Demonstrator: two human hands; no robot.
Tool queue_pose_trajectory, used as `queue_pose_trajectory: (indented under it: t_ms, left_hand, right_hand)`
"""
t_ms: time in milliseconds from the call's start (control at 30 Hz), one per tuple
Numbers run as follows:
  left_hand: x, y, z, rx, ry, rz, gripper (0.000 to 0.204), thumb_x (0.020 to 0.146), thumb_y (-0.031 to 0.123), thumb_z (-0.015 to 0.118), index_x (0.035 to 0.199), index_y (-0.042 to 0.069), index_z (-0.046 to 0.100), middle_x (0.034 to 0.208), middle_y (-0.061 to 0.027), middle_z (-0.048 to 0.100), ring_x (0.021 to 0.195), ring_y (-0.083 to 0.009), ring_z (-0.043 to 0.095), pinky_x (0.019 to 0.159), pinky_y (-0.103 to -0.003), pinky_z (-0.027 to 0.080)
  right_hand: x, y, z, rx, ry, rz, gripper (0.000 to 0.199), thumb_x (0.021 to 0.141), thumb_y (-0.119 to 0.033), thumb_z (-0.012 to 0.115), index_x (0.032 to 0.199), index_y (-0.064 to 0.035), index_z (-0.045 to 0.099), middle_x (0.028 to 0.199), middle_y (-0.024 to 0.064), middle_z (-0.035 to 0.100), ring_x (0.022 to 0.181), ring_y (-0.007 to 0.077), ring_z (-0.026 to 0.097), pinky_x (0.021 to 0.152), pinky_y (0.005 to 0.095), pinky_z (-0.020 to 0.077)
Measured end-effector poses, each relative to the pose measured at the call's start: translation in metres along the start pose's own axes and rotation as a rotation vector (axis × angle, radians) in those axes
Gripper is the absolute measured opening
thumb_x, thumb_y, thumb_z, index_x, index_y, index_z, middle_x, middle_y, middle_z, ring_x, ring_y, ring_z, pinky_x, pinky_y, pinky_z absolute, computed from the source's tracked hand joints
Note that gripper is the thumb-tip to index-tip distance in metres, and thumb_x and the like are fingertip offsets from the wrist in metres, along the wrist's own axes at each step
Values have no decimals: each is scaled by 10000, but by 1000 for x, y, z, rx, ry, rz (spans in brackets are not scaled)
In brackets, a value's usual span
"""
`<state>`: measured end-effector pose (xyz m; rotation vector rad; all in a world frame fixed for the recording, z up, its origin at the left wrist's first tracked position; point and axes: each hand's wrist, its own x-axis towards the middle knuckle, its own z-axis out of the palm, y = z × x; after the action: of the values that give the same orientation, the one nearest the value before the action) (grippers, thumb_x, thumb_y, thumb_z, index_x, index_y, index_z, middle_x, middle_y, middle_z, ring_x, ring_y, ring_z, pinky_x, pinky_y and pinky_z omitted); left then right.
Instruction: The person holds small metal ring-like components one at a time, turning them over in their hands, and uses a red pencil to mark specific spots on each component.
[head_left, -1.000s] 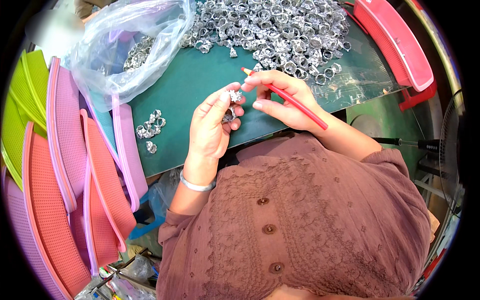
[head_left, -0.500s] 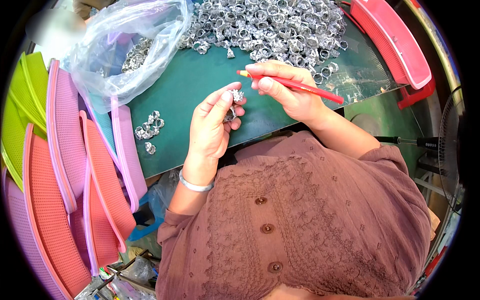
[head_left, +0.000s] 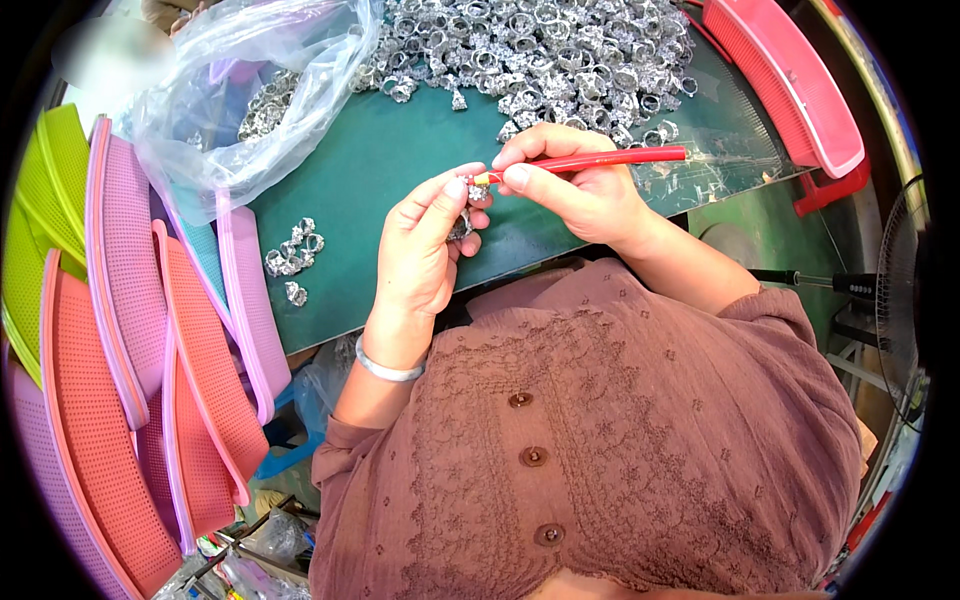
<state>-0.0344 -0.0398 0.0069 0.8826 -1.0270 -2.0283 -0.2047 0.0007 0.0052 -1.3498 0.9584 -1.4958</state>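
Observation:
Between the thumb and fingers of my left hand [head_left: 425, 225] is a silver ring [head_left: 479, 193] with a cluster of stones facing outward. Lower in the same fingers, more silver metal shows, partly hidden. My right hand [head_left: 580, 190] grips a red pencil-like stick [head_left: 630, 157] with a yellowish tip. That tip touches, or nearly touches, the ring's stone cluster. Left of my hands, a small group of rings [head_left: 296, 248] lies on the green tabletop [head_left: 370, 180], with a single ring [head_left: 296, 294] just below it.
A large heap of silver rings [head_left: 560, 60] covers the back of the table. A clear plastic bag [head_left: 180, 150] with rings inside stands at back left. Stacked coloured baskets [head_left: 100, 420] crowd the left side. A pink basket [head_left: 790, 90] sits at far right, near a fan [head_left: 900, 300].
My right hand has brought the stick's tip left and down to the ring, and the stick's rear end has swung upward. My left hand stays nearly in place.

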Motion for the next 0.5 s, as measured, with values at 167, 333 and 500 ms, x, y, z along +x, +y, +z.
queue_pose_trajectory:
  t_ms: [167, 333, 500]
  left_hand:
    - [0, -1, -1, 8, -1, -5, 216, 862, 178, 534, 1006, 29, 597, 805, -36, 596, 657, -85, 532, 491, -184, 390]
    - [0, -1, 1, 10, 4, -7, 212, 863, 177, 532, 1003, 32, 600, 802, -33, 596, 658, -83, 531, 493, -185, 390]
    - [0, -1, 1, 26, 9, -17, 213, 864, 172, 530, 1005, 28, 597, 800, -33, 596, 661, -83, 530, 493, -187, 389]
  right_hand:
    - [-1, 3, -5, -20, -14, 13, 130, 815, -88, 569, 881, 23, 585, 828, 58, 593, 756, 102, 562, 685, 233, 464]
    - [-1, 1, -4, 25, -21, 48, 145, 819, -92, 567, 899, 29, 578, 852, 71, 587, 772, 121, 576, 706, 243, 483]
    - [-2, 5, -3, -9, 16, 8, 114, 809, -100, 578, 850, 3, 603, 780, 22, 595, 720, 66, 520, 636, 215, 421]
